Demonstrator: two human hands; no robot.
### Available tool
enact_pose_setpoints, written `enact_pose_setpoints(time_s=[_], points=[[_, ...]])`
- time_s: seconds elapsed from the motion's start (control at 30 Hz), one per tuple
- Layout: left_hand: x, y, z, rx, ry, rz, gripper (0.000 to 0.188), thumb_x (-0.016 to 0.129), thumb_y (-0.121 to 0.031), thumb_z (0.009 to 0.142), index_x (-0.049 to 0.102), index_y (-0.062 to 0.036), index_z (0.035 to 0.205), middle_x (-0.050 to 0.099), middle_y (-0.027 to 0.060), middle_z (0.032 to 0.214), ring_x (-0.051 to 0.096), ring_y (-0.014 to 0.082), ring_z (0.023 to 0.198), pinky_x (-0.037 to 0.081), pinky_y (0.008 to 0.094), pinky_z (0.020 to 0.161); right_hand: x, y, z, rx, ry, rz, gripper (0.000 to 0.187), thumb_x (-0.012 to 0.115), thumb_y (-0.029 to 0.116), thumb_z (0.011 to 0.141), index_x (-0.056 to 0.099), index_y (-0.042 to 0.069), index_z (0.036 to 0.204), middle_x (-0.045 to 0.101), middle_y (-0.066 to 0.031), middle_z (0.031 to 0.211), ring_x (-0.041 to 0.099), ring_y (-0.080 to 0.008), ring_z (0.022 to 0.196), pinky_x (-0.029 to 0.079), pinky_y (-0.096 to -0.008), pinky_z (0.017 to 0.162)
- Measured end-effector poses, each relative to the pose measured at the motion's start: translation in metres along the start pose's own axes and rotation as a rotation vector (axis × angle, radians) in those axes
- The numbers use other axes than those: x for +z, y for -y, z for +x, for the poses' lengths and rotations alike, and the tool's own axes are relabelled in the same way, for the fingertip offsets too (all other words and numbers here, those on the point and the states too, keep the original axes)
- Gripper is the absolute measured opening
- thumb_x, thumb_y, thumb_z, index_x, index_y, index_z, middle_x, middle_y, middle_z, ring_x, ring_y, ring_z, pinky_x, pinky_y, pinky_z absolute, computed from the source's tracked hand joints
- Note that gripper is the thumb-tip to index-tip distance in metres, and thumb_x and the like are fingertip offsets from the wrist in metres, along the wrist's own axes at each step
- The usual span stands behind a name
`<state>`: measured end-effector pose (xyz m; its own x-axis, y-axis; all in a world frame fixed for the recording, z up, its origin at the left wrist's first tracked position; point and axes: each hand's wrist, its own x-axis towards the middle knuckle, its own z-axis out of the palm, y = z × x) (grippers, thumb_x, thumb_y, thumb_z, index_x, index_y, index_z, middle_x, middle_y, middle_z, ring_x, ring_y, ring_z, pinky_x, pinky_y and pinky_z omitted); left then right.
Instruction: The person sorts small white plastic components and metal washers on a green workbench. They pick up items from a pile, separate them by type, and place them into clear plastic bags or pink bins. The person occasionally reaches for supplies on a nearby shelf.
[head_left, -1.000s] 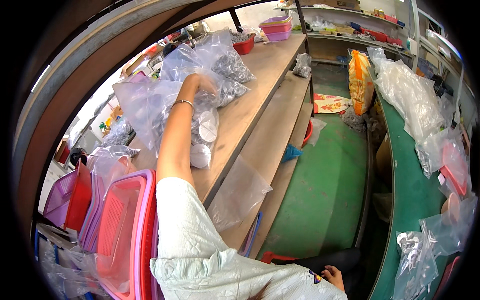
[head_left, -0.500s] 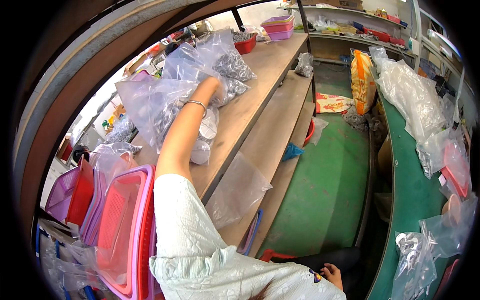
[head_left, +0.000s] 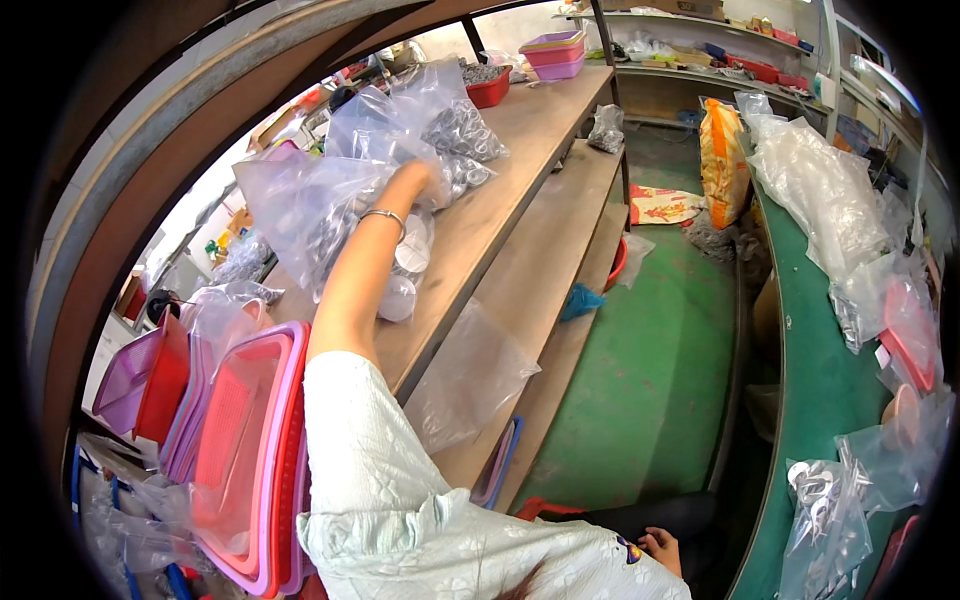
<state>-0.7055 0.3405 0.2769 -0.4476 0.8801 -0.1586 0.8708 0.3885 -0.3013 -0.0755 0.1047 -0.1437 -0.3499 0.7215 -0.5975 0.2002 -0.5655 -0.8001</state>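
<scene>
My left arm stretches out over the wooden shelf. Its hand (head_left: 418,180) is in among clear plastic bags, with the fingers hidden by plastic, so its grip does not show. Against it lies a bag of shiny grey ring-like parts (head_left: 463,135). A large clear bag (head_left: 300,200) with similar parts stands to the left of the wrist. Round, pale flat discs (head_left: 412,250) lie under clear plastic beside the forearm. My right hand (head_left: 660,548) hangs low by a dark trouser leg, its fingers loosely bent and nothing visible in them.
Stacked pink, purple and red baskets (head_left: 245,450) stand at the left. An empty-looking clear bag (head_left: 470,375) drapes over the lower shelf. Across the green floor (head_left: 640,380), a green bench (head_left: 815,400) carries plastic bags. An orange sack (head_left: 722,160) stands beyond.
My left hand and wrist have drawn slightly back toward me among the bags. The view has shifted a little. My right hand stays where it was.
</scene>
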Motion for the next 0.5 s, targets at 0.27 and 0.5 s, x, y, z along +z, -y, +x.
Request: enact_pose_setpoints(time_s=[0.27, 0.5], points=[[-0.003, 0.016, -0.010, -0.048, 0.058, -0.143, 0.036, 0.067, -0.026, 0.062, 0.065, -0.0009, 0.088, 0.064, 0.0168, 0.086, 0.062, 0.0273, 0.067, 0.051, 0.0368, 0.058, 0.000, -0.005, 0.012, -0.063, 0.030, -0.004, 0.023, 0.052, 0.007, 0.085, 0.053, -0.003, 0.105, 0.061, -0.0081, 0.083, 0.057, -0.0120, 0.068, 0.043, -0.0224, 0.059], [0.008, 0.027, 0.011, -0.006, 0.159, -0.001, 0.045, 0.069, -0.035, 0.059, 0.065, 0.0003, 0.086, 0.063, 0.0148, 0.083, 0.059, 0.0247, 0.069, 0.048, 0.0370, 0.058, 0.006, -0.002, 0.013, -0.056, 0.020, 0.025, 0.023, 0.051, 0.007, 0.085, 0.053, -0.003, 0.105, 0.061, -0.0079, 0.083, 0.057, -0.0118, 0.069, 0.043, -0.0220, 0.059]])
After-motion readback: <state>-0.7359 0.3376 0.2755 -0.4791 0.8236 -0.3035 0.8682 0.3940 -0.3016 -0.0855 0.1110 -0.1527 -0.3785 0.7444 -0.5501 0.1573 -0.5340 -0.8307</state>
